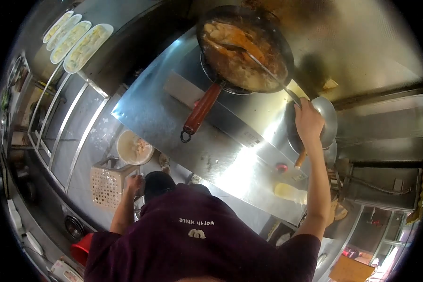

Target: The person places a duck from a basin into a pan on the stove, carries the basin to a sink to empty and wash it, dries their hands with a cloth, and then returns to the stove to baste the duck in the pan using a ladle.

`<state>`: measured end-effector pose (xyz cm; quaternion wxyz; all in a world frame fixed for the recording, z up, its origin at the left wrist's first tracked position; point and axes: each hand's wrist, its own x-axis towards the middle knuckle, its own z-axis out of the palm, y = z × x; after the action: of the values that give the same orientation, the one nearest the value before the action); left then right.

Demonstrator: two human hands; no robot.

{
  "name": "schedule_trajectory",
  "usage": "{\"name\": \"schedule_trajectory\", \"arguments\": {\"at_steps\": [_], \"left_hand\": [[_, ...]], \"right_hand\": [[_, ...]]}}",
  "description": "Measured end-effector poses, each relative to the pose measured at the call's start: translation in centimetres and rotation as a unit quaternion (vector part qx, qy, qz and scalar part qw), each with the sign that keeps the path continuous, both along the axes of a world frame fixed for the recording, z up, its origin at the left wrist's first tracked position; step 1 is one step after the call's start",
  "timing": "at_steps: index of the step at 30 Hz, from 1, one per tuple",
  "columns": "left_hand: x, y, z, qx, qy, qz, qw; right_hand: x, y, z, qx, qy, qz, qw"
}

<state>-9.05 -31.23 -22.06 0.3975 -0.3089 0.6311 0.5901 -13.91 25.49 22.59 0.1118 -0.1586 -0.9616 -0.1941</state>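
Observation:
A dark wok (245,50) full of reddish-brown stew with pale pieces sits on the stove at the top centre. Its red-brown handle (203,109) points down and left. My right hand (309,121) is closed round the end of a long metal ladle (267,69), whose bowl lies in the stew. Beneath and beside that hand are stacked metal pans (325,123) with a wooden handle. Low at the left, my left hand (135,182) hangs by my side, away from the wok. Its fingers look curled, and whether they hold anything is too small to make out.
Four oval plates of food (88,48) stand in a row at the upper left. A perforated beige stool (106,184) and a pale bucket (135,147) are on the floor. The steel counter (197,145) spans the middle, with a yellowish container (290,192) at its right.

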Motion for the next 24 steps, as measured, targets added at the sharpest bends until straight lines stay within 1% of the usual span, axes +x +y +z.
{"name": "schedule_trajectory", "arguments": {"at_steps": [1, 2, 3, 6, 7, 9, 12, 14, 15, 16, 17, 18, 20, 23, 24], "left_hand": [[-0.2, -0.1, -1.5, -0.001, 0.022, -0.021, 1.0], [-0.3, 0.0, -2.0, -0.002, 0.043, -0.041, 0.998], [-0.2, -0.1, -2.5, -0.003, 0.045, -0.032, 0.998], [-1.1, 1.3, -1.4, -0.014, 0.051, -0.023, 0.998], [-1.3, 1.9, 0.2, -0.025, 0.051, -0.028, 0.998], [-1.5, 2.3, 1.2, -0.031, 0.051, -0.029, 0.998], [-1.3, 2.1, 1.0, -0.015, 0.055, -0.009, 0.998], [-0.6, 1.9, 0.8, -0.003, 0.064, 0.016, 0.998], [-0.3, 1.6, 0.7, 0.023, 0.064, 0.019, 0.998], [0.2, 0.9, -0.6, 0.05, 0.063, 0.021, 0.997], [0.5, 0.6, -0.9, 0.077, 0.062, 0.022, 0.995], [1.0, 0.4, -1.3, 0.053, 0.057, 0.017, 0.997], [1.5, 0.9, -0.3, 0.006, 0.049, 0.008, 0.999], [1.4, 0.8, 0.7, 0.055, -0.001, 0.026, 0.998], [1.2, 1.0, 0.8, 0.041, 0.005, 0.014, 0.999]], "right_hand": [[-0.2, 0.0, 0.0, -0.017, 0.003, 0.0, 1.0], [-0.4, 0.0, 0.2, -0.034, 0.006, 0.0, 0.999], [-0.5, 0.0, 0.2, -0.051, 0.008, -0.001, 0.999], [-2.2, 0.0, 0.1, -0.092, 0.022, 0.001, 0.995], [-2.9, 0.0, -0.2, -0.107, 0.025, 0.01, 0.994], [-4.4, 0.0, -1.3, -0.135, 0.032, 0.03, 0.99], [-6.0, -1.1, -2.0, -0.139, 0.035, 0.035, 0.989], [-6.5, -1.9, -1.9, -0.147, 0.022, 0.02, 0.989], [-6.7, -2.0, -1.9, -0.147, 0.018, 0.016, 0.989], [-6.9, -2.1, -1.9, -0.147, 0.013, 0.011, 0.989], [-7.1, -2.0, -2.2, -0.148, 0.008, 0.01, 0.989], [-7.3, -1.8, -2.6, -0.148, 0.003, 0.008, 0.989], [-7.5, -1.7, -2.7, -0.151, -0.011, 0.01, 0.988], [-7.6, -2.2, -2.4, -0.164, -0.044, 0.01, 0.985], [-7.7, -2.2, -2.2, -0.169, -0.058, 0.004, 0.984]]}}
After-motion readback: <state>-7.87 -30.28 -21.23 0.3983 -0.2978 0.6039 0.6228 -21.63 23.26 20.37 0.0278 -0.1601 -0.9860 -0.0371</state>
